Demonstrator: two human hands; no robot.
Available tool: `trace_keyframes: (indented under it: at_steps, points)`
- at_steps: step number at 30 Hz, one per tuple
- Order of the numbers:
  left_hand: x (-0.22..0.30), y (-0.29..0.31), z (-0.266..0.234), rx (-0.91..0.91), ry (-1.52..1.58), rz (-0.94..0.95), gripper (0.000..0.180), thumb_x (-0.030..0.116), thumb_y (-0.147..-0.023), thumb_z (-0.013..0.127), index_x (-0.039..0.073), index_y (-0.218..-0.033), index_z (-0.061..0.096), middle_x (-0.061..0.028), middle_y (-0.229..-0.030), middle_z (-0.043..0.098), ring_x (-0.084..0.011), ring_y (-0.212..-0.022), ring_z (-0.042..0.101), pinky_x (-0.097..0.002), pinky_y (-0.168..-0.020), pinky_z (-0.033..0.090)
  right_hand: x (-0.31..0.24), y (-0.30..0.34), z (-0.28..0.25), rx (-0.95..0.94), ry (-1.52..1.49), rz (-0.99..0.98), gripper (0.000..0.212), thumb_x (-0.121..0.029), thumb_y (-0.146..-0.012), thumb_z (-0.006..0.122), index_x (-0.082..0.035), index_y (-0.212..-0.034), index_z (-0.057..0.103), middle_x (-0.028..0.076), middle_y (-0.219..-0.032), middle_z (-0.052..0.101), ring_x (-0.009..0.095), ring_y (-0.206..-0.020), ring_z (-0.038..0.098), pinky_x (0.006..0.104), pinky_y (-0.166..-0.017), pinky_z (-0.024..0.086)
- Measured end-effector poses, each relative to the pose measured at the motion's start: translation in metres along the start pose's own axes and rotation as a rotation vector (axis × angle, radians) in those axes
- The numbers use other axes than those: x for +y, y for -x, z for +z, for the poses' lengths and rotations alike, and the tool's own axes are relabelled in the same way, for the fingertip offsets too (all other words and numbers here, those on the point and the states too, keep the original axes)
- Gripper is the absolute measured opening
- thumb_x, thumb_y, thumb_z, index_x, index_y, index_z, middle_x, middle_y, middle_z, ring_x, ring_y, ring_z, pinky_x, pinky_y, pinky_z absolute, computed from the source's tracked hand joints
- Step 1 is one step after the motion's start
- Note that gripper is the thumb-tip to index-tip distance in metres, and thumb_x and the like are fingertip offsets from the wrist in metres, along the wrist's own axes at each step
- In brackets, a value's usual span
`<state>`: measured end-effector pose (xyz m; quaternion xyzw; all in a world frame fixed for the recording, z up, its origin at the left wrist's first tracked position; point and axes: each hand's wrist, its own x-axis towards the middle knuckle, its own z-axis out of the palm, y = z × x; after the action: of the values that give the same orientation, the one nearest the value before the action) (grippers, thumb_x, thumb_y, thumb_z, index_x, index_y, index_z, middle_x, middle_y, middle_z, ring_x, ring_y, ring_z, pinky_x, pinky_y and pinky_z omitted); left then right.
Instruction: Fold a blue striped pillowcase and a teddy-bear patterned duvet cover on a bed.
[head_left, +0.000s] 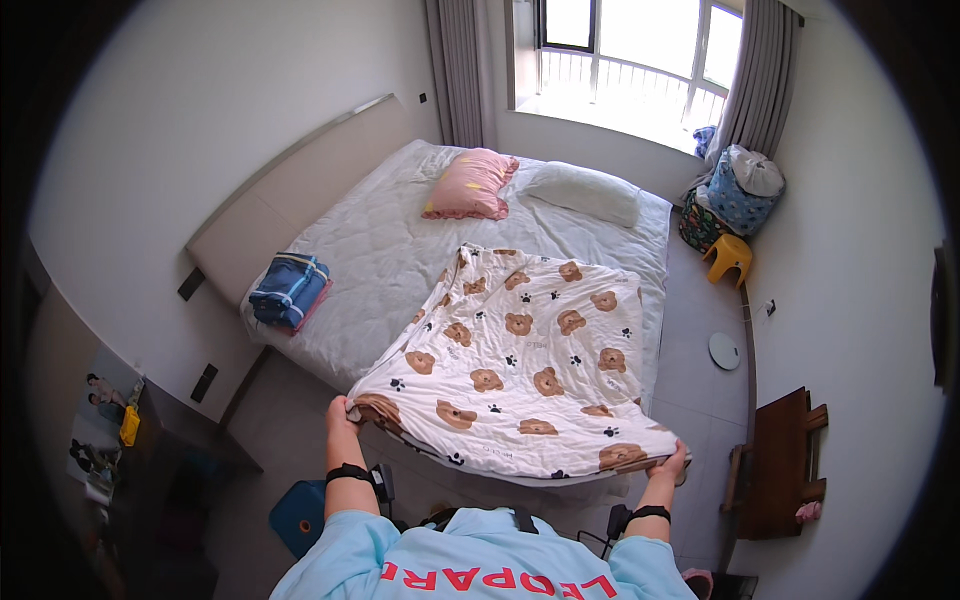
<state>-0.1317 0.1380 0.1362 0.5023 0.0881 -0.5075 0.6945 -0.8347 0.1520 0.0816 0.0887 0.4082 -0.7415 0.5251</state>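
A white blanket [540,350] printed with brown bear heads and dark paw marks is spread between my hands and the bed. Its far part lies on the white bed sheet [370,250], while the near edge is lifted and sags a little in the middle. My left hand [342,410] is closed on the near left corner. At the near right corner my right hand [672,462] grips the blanket too. Both arms are stretched out wide, and the folds partly hide my fingers.
A pink ruffled pillow [472,184] and a long white bolster [583,193] lie across the bed's far side. Folded blue plaid cloth [289,288] sits near the headboard [290,180]. Along the right wall are stuffed bags [742,190], a yellow stool [730,258], a round scale [723,351] and a brown wooden piece [780,465].
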Motion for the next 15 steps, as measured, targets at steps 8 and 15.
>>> trace_keyframes:
  at_steps: [8,15]
  points:
    - [0.005,0.059,0.025,-0.403,0.182,0.322,0.014,0.014,-0.079,0.043,0.006,-0.071,0.052,-0.0078,-0.073,0.056,-0.0207,-0.071,0.057,-0.0348,-0.067,0.049,-0.038,0.036,0.083,-0.468,-0.117,-0.163,0.051,-0.030,-0.075,0.047,0.001,-0.115,0.048,0.015,-0.115,0.054,0.030,-0.105,0.052,0.0413,-0.092,0.040]
    - [-0.065,0.008,-0.056,0.224,0.080,-0.058,0.010,0.005,-0.070,0.044,-0.001,-0.077,0.048,-0.0113,-0.078,0.052,-0.0295,-0.067,0.058,-0.0455,-0.058,0.051,-0.012,-0.035,-0.160,0.636,0.720,0.243,0.013,-0.016,-0.070,0.057,-0.005,-0.074,0.051,0.007,-0.069,0.054,0.024,-0.059,0.054,0.0400,-0.054,0.045]
